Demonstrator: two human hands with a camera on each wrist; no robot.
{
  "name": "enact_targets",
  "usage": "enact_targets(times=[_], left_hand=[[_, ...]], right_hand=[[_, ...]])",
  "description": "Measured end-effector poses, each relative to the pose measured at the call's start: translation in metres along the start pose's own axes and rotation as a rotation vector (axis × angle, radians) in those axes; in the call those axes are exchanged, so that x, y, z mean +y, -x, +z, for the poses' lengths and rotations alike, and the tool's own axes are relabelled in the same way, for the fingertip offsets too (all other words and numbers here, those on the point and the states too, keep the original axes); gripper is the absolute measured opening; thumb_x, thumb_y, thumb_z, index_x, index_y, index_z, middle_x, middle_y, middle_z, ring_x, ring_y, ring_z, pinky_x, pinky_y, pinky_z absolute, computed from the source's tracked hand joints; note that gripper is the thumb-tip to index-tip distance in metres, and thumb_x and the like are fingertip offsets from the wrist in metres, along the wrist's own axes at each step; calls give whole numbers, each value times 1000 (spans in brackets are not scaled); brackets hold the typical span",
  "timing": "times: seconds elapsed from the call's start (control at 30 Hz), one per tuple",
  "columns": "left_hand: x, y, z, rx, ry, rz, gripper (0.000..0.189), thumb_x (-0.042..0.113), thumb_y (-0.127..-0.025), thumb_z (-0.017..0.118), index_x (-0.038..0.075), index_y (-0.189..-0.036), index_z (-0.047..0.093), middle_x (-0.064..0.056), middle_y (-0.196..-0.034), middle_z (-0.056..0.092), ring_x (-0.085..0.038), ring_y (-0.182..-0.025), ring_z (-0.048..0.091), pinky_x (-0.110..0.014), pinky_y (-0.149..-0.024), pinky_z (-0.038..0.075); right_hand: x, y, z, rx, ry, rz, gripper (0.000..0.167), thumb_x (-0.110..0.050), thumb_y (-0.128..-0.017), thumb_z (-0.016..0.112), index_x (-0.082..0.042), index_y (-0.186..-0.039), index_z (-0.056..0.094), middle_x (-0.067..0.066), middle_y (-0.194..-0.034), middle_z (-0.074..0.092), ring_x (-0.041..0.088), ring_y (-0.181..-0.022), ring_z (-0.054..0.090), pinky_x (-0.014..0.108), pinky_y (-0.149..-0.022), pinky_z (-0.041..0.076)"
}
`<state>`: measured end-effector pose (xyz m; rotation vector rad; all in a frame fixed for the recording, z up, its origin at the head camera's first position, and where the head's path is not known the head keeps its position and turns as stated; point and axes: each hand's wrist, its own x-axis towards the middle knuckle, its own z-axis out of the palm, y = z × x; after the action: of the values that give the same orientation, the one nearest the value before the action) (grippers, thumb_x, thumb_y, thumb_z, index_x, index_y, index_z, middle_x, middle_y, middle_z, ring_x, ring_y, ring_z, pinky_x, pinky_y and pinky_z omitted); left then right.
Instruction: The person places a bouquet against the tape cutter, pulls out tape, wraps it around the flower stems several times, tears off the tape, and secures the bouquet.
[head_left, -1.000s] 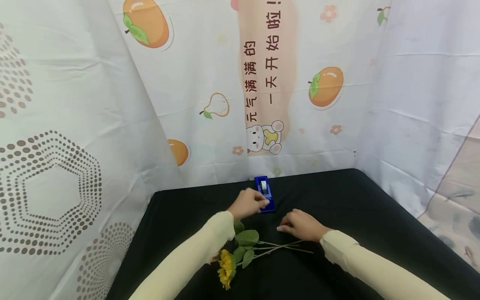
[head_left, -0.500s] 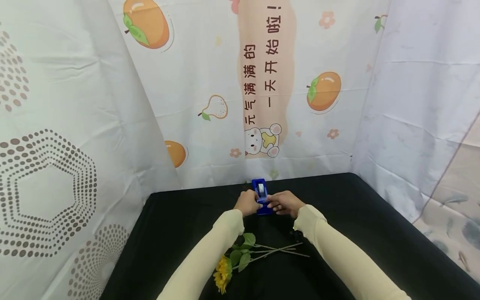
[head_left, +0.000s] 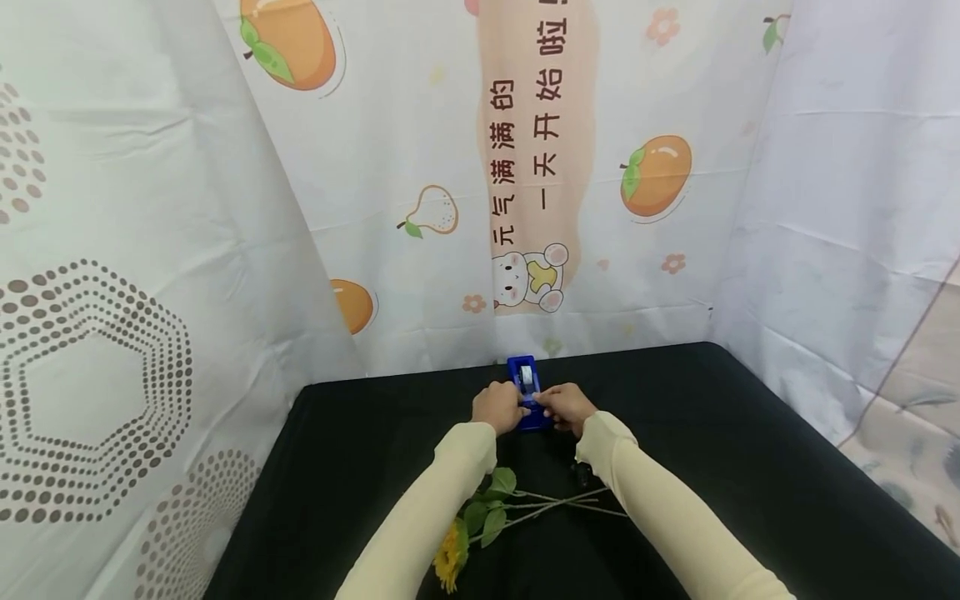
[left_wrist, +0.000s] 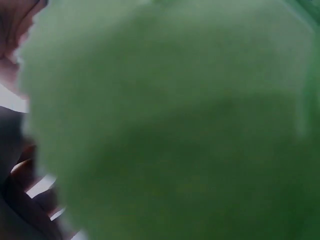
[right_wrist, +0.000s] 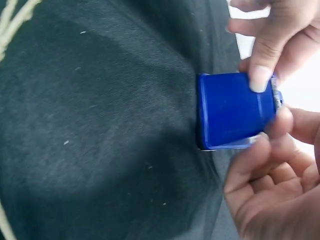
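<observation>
Showing on the black cloth-covered table (head_left: 750,433) — one blue plastic tape dispenser (head_left: 527,392), one yellow artificial sunflower (head_left: 450,562), two hands.

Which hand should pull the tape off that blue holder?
Probably the right hand: its fingertips sit at the front of the blue tape holder, while the left hand grips its side and can steady it.

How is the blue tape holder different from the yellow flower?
The tape holder is a blue, boxy thing; the flower is yellow with green leaves and thin stems. The tape holder sits at the far edge of the black table by the curtain; the flower lies nearer the person. Both hands, left and right, touch the tape holder; neither touches the flower. Both rest on the table.
</observation>
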<state>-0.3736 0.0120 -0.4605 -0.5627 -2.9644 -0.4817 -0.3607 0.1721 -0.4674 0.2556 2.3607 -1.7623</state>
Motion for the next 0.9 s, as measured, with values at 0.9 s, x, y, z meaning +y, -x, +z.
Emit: enact_targets(times=[0.9], left_hand=[[11, -5, 7, 68, -146, -96, 26, 37, -93, 75, 13, -83, 72, -2, -68, 61, -18, -52, 55, -37, -50, 48]], right_hand=[[-25, 10, -16, -136, 53, 160, 23, -13, -100, 60, -8, -77, 62, -2, -59, 49, 7, -46, 35, 23, -45, 30]])
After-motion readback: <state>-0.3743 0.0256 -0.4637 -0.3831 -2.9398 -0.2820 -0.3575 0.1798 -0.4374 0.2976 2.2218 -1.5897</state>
